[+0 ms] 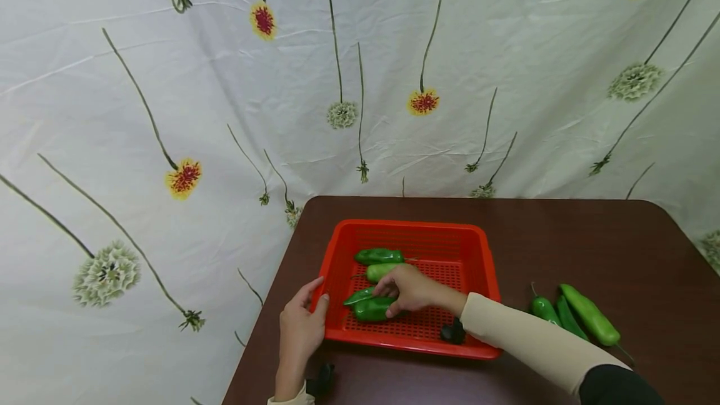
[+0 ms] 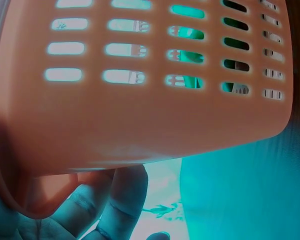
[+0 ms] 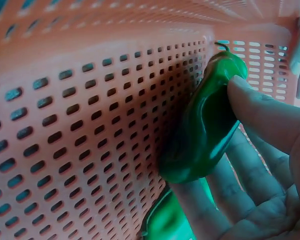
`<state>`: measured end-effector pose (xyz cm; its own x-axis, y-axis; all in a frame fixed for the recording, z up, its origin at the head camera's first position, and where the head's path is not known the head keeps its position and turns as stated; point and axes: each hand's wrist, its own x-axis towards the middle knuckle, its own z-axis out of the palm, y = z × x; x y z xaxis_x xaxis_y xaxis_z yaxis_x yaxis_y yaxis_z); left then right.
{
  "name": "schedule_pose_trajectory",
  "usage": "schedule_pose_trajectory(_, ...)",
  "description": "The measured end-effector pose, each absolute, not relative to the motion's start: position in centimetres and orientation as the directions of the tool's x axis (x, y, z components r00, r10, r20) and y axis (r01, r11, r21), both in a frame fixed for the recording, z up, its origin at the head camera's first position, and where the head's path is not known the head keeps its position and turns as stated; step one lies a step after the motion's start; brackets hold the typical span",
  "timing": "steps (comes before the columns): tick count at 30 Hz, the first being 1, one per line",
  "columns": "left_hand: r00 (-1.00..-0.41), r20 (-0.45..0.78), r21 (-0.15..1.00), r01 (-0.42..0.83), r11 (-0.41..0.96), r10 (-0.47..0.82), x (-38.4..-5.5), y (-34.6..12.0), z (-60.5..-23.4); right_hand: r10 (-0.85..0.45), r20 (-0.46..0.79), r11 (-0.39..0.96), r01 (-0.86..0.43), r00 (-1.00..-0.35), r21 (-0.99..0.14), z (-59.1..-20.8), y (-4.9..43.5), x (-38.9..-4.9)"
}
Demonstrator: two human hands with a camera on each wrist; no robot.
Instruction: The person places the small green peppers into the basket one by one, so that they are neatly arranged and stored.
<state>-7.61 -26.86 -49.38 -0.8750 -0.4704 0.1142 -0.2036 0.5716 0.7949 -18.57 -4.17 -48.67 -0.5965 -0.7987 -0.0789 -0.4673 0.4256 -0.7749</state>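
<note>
An orange-red plastic basket (image 1: 478, 292) with slotted walls stands on the table in the head view. My left hand (image 1: 302, 324) grips its left rim; in the left wrist view the fingers (image 2: 127, 195) bend against the rim's underside. Inside the basket my right hand (image 1: 413, 289) holds a glossy dark green pepper (image 1: 371, 310) between thumb and fingers. The right wrist view shows this pepper (image 3: 205, 120) tilted, stem upward, close to the slotted surface. Behind the hand lie a lighter green pepper (image 1: 382, 272) and a dark green pepper (image 1: 378, 256). Another pepper (image 1: 360, 295) touches the held one.
Several green peppers (image 1: 590, 314) lie on the brown table (image 1: 562, 236) to the right of the basket, partly behind the right sleeve (image 1: 523, 336). A pale flower-printed cloth (image 1: 382, 155) hangs behind the table.
</note>
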Motion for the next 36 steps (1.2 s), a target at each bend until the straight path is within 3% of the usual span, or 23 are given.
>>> schedule_pose_trajectory(16,-0.873,0.098,0.79,-0.223,0.571,-0.478,-7.8,-27.0,-49.6,-0.808,-0.072,0.457,-0.545,-0.585,-0.703,-49.5,-4.4,-18.2)
schedule_pose_trajectory(36,-0.879,0.096,0.794,-0.215,0.569,-0.466,-7.6,-27.2,-49.6,-0.793,-0.14,0.435,-0.391,-0.593,-0.811,-49.9,-4.3,-18.4)
